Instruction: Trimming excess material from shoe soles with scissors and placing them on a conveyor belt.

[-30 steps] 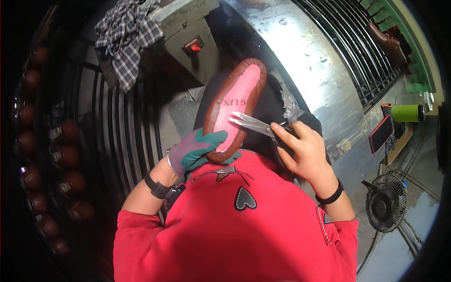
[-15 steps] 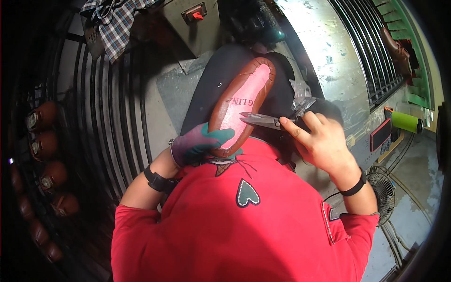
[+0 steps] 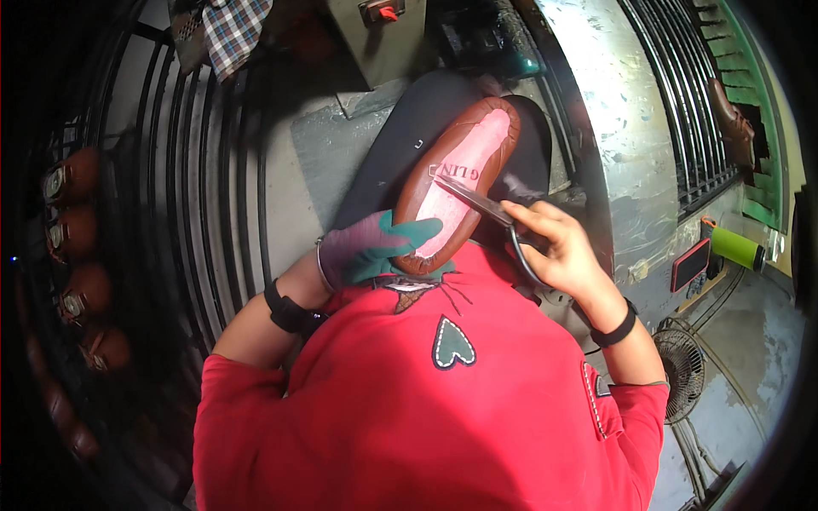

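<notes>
Across my lap lies a brown leather shoe upper (image 3: 416, 204) on its last, its underside up, with a pink insole (image 3: 436, 213) bearing dark print. In a green and purple glove, my left hand (image 3: 375, 247) is closed around the end nearest my body, fingers over the pink face. My bare right hand (image 3: 554, 247) grips a pair of scissors (image 3: 481, 203) by its dark handle loop. The scissor tips rest at the insole's left edge, by a small wire piece (image 3: 433, 170) like a staple. Another staple-like bit (image 3: 417, 144) lies on my dark trouser leg.
Several brown shoes (image 3: 77, 230) stand on a dark rack at left. To the right are a worn metal tabletop (image 3: 605, 102), another brown shoe (image 3: 731, 123), a red-edged phone (image 3: 690, 265), a green bottle (image 3: 737, 247) and a fan (image 3: 679, 366). A red-switched box (image 3: 375, 43) stands ahead.
The scissors have moved up and left along the insole, their tips now at its left edge, and their blades have closed together. My left hand still holds the shoe.
</notes>
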Demonstrator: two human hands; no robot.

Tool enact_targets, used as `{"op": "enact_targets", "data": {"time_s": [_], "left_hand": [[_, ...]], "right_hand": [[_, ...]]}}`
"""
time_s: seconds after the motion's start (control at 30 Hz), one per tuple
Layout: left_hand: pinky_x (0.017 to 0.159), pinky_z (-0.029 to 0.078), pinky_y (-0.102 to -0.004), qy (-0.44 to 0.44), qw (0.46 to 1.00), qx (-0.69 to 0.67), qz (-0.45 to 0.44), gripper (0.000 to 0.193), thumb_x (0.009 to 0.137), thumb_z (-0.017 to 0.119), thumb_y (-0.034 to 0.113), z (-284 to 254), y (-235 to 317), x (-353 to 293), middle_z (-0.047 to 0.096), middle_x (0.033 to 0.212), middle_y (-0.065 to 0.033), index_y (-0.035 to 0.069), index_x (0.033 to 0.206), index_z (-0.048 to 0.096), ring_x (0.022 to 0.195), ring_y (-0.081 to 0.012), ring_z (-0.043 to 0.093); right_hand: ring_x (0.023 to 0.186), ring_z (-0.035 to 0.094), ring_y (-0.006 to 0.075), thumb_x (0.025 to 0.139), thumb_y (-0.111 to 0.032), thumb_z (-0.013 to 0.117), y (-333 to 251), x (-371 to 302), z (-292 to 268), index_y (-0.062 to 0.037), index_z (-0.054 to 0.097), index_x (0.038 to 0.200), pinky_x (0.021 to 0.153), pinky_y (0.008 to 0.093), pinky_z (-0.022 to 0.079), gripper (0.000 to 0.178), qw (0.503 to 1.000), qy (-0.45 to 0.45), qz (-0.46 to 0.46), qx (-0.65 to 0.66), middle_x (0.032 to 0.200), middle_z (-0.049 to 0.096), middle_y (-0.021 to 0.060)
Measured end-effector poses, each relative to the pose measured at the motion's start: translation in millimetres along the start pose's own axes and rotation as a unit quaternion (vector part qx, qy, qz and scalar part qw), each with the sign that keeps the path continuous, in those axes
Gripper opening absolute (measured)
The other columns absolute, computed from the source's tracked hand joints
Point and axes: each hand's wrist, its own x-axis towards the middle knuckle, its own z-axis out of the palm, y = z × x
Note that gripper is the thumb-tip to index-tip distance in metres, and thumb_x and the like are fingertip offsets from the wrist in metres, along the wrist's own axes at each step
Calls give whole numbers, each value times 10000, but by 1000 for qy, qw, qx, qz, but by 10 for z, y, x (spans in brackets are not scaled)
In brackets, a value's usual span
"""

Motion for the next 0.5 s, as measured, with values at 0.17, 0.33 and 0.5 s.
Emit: {"op": "enact_targets", "data": {"time_s": [0.17,0.33,0.5], "left_hand": [[976,528,-385,-20,998,58,32,540,965,627,269,214,131,-97,615,1256,-125,6,1409,468,1134,-229,637],[951,529,-360,-11,999,27,24,542,944,654,251,218,90,-102,618,1254,-117,12,1401,485,1121,-201,632],[938,522,-334,-11,1000,23,7,543,934,669,230,153,59,-60,618,1256,-105,17,1400,491,1111,-180,628]], "right_hand": [[637,567,243,709,-124,751,-294,-131,-153,-202,682,1261,551,366,478,562,939,39,-143,-309,790,495,70],[652,570,222,701,-133,756,-456,-157,-227,-224,669,1277,539,356,488,589,913,38,-165,-371,806,492,51],[689,575,203,711,-122,718,-612,-155,-315,-227,646,1315,546,342,509,617,882,11,-171,-439,822,495,45]]}}
